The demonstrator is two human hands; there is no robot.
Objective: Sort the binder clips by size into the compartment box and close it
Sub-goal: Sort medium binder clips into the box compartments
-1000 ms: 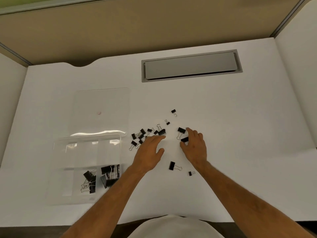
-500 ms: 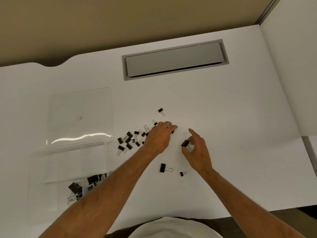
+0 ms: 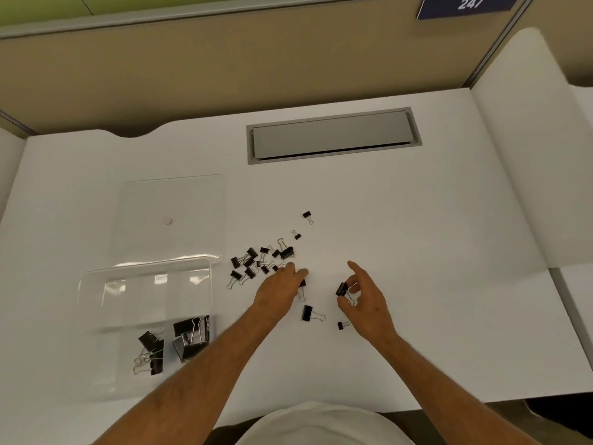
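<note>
Two hands are over the white surface [image 3: 417, 236] at frame center. My right hand [image 3: 365, 298] pinches a black clip [image 3: 341, 289] between thumb and fingers, index finger raised. My left hand [image 3: 280, 289] lies palm down, fingers curled over another clip [image 3: 301, 284]; I cannot tell whether it grips it. A heap of small clips [image 3: 256, 263] lies just up and left of that hand, with two strays [image 3: 307, 216] further up. A medium clip [image 3: 307, 313] and a tiny one [image 3: 340, 325] lie between my wrists. The clear box [image 3: 96, 284] sits at lower left, lid [image 3: 173, 200] open flat above it, and larger clips [image 3: 189, 338] fill two of its lower compartments.
</note>
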